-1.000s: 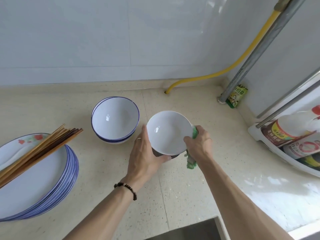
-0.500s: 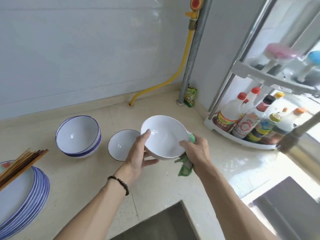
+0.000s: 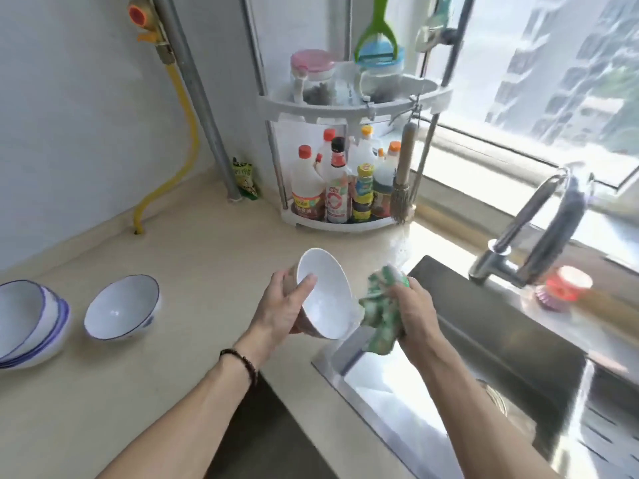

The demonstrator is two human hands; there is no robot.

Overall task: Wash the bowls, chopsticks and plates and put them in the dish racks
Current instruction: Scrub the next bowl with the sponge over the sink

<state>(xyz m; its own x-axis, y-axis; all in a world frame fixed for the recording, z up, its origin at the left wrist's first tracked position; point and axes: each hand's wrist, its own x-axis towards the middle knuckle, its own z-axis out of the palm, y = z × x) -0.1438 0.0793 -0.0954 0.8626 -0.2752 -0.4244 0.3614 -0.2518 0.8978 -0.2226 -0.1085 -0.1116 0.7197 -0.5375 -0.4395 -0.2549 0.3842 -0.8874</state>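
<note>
Both forearms are cut off by the lower edge of the frame. The left hand is clamped on a white bowl, thumb laid inside the rim and fingers hidden behind the wall. The bowl is held in the air over the near left corner of the steel sink, tilted on its side, its opening turned toward the camera and left; its foot is hidden. The right hand is closed round a green cloth, which touches the bowl's right edge; the fingertips are buried in the folds. The two hands are set close together, apart only by bowl and cloth.

The sink's far and right parts run out of frame, and the drain is only partly made out. The faucet is blurred, as is a red-and-purple object beside it.

On the beige countertop to the left, a single blue-rimmed bowl is seen upright, and a stack of bowls is cut off by the left edge. Farther back, a white corner rack with bottles is stood against the tiled wall, beside a grey pipe and a yellow hose. A window is noted at right, the view outside washed out.
</note>
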